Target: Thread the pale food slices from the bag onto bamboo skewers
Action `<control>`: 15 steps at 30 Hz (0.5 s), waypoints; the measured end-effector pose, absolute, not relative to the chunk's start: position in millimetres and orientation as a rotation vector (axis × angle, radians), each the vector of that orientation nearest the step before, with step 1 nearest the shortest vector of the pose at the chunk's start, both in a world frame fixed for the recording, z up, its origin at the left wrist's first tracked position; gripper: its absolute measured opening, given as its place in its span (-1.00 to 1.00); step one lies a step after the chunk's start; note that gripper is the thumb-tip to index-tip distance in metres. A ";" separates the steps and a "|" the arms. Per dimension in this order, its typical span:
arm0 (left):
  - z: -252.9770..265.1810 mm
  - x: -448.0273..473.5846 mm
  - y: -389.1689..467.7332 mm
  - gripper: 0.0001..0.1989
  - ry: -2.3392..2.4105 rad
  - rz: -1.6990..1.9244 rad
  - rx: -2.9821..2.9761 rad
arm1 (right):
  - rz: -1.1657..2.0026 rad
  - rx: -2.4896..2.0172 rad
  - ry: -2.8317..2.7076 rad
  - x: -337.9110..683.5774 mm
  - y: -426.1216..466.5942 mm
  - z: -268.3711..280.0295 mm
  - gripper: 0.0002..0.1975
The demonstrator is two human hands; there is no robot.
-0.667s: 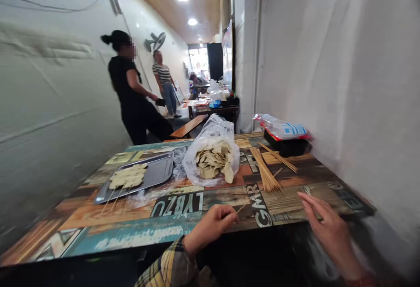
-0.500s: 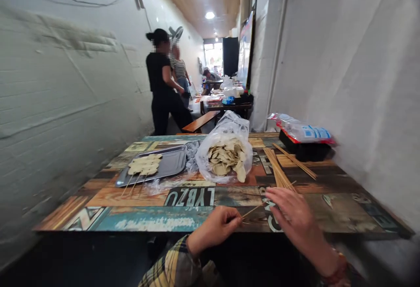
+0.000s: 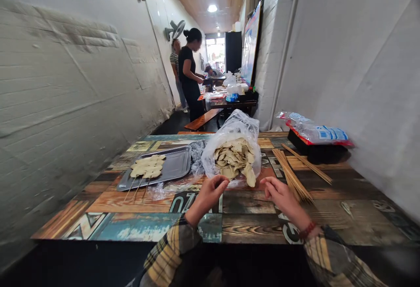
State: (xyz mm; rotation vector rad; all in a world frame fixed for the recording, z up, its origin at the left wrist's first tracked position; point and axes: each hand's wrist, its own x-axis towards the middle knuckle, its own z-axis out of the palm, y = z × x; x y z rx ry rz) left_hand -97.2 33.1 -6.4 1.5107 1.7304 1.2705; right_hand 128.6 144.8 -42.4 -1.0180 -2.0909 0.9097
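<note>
I have the slices (image 3: 234, 153) at the centre of the frame, heaped in the mouth of a clear bag (image 3: 243, 125), with one long piece hanging out at the lower right. Just below the bag, the left hand (image 3: 210, 195) is nearly closed, thumb and forefinger drawn together; I can't make out whether a stick is pinched there. The right hand (image 3: 280, 197), right of centre, is half curled with a gap between thumb and fingers, near that hanging slice, and I see nothing in its grip. Left of centre, loaded skewers (image 3: 147, 165) lie on the tray (image 3: 177, 164), their bare ends jutting over its near edge. I'd judge this an early stage: that small batch is done, the tray is mostly bare, and plenty of slices are left to thread. On the right of the table (image 3: 249, 223), a thick bundle of sticks (image 3: 288, 175) lies unused, with the black box (image 3: 328, 152) farther right.
</note>
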 end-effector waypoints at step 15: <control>-55.4 -133.8 111.8 -0.77 1.754 1.046 2.144 | 0.454 -1.409 -2.209 73.4 167.6 -54.9 -0.76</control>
